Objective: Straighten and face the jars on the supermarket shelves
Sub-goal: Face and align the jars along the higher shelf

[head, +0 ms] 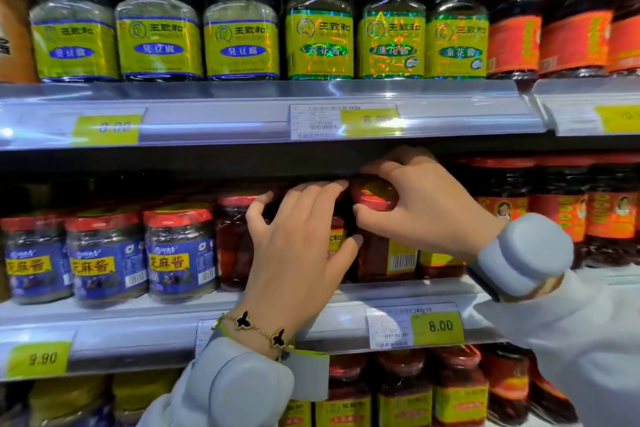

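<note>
The right hand [426, 208] is curling its fingers [367, 210] and thumb round the red lid of the turned jar [377, 218], gripping it from above and from the right. This jar is standing on the middle shelf [173, 317], and every place below is given from it. Its barcode panel is showing to the front, so I judge it is still facing sideways.

The left hand [298, 246] is wrapping round the neighbouring jar [334, 236], just left of the turned jar, thumb on the right flank and fingertips [256, 210] reaching over the top; only a sliver of yellow label is showing between the fingers.

Further left, a dark red jar [232, 239] is standing beside the left hand, and beyond it three blue-label jars [107, 256] are facing out in a row. Right of the turned jar, red-capped chilli jars [554, 211] are lining the shelf. A price tag [436, 326] is sitting below and to the right, and yellow-label jars [322, 28] are filling the shelf above.

The step in hand looks like rotating two jars together. The next move calls for twisting the turned jar by its lid until the label fronts, keeping it upright and clear of its neighbours.
</note>
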### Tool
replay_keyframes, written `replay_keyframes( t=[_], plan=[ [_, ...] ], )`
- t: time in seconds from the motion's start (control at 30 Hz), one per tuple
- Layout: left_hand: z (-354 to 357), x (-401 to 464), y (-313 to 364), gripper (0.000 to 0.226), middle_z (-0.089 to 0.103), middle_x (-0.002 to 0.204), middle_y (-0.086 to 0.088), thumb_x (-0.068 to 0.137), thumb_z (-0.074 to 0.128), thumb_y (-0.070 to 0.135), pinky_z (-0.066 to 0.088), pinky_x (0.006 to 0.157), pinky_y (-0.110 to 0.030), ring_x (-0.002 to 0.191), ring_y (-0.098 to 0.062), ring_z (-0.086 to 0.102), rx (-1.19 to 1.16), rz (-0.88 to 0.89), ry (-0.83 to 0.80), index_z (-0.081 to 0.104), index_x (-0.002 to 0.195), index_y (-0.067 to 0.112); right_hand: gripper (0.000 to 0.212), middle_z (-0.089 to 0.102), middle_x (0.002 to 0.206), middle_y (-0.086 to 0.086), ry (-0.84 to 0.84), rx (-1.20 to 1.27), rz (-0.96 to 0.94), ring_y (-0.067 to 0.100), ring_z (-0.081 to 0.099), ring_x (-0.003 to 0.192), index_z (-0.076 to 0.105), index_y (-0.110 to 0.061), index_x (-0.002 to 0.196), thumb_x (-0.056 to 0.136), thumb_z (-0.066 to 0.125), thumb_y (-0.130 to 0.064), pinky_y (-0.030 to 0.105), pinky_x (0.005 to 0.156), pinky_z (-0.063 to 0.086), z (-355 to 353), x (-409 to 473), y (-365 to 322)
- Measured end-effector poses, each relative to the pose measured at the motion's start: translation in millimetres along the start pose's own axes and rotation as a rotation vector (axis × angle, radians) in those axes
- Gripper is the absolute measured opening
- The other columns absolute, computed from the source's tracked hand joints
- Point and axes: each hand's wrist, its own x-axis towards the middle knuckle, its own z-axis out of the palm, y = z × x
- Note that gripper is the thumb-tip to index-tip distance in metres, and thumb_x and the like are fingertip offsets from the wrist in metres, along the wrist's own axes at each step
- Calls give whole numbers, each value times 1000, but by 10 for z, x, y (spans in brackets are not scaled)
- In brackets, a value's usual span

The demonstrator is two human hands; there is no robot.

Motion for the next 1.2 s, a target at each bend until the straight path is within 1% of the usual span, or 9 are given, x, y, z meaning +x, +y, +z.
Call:
replay_keyframes(
  t=[0.13,0.43,0.57,0.67,0.77,0.83,0.93,1.07,1.2],
  plan=[
    [13,-19,-21,59,50,123,12,74,49,58,15,103,-44,120,-8,35,8,9,-22,45,125,27,65,61,110,10,-39,-93,-50,26,40,110,54,-26,123,70,40,-60,31,94,31,27,-13,-45],
    [73,-79,93,72,42,134,9,71,55,60,13,107,-47,137,-13,19,-36,19,16,39,131,24,63,64,91,9,112,-153,-51,29,53,89,64,-14,107,70,42,-59,33,77,42,-51,-188,-153],
    [89,-111,133,77,47,132,6,71,62,55,19,105,-47,132,-13,25,-73,7,97,37,135,20,59,62,87,10,252,-105,-38,28,52,85,65,-9,105,71,49,-55,36,71,46,-94,-239,-200],
    [99,-165,238,85,47,131,3,70,56,55,18,104,-39,127,-11,31,-159,-22,170,27,141,18,60,62,88,7,281,-66,10,24,52,86,65,-12,106,71,47,-58,32,69,45,-146,-255,-254],
    [141,-238,414,102,36,134,8,65,57,60,16,106,-32,126,-4,26,-344,-116,153,5,146,24,61,61,89,4,266,-74,57,20,49,87,63,-15,108,72,46,-61,30,66,44,-155,-302,-306],
    [200,-289,510,108,24,135,23,63,57,62,17,105,-32,125,8,17,-472,-167,154,-8,144,33,60,60,90,3,287,-58,116,18,47,88,62,-16,109,71,48,-61,28,65,39,-152,-332,-338],
    [277,-330,609,109,-3,137,38,67,68,52,22,106,-27,127,14,6,-524,-188,163,-2,146,26,60,59,89,2,340,-13,197,18,45,89,63,-18,107,69,47,-61,25,68,31,-183,-339,-365],
    [262,-302,622,104,22,129,27,61,75,42,29,96,-15,125,-6,34,-527,-220,208,20,145,18,65,56,91,1,320,10,282,19,45,96,61,-23,109,67,45,-69,23,72,26,-248,-312,-366],
    [180,-283,547,100,41,124,23,54,76,43,44,91,-27,114,-6,46,-588,-263,156,25,140,34,73,53,99,-5,150,152,240,12,49,98,57,-29,118,61,49,-74,24,78,38,-372,-320,-295]
  ],
)
